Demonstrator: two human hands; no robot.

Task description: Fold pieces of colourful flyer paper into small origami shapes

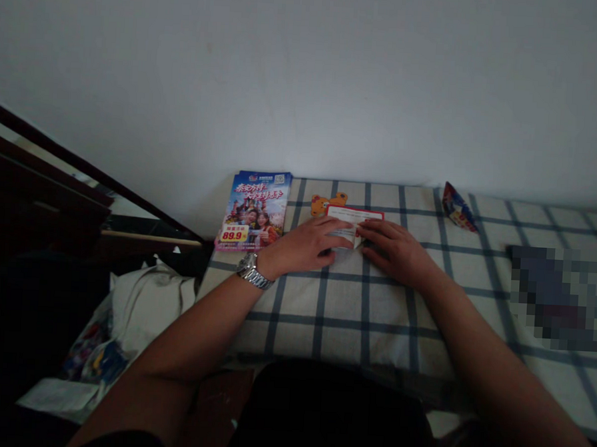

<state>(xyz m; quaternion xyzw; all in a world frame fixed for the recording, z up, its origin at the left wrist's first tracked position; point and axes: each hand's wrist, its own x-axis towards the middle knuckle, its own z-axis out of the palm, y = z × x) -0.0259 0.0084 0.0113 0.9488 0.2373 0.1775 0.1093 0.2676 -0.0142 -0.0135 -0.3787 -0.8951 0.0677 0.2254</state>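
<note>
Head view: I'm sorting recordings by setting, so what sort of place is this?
Probably a room in a home or dormitory, though I can't be sure. The signs are a checked cloth spread along a plain wall, and what looks like a white bag at lower left.

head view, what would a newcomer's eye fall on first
Probably the bright stack of flyers at the left end of the checked cloth. Next, just right of it, the paper under the left hand and right hand. A silver watch circles the left wrist.
</note>
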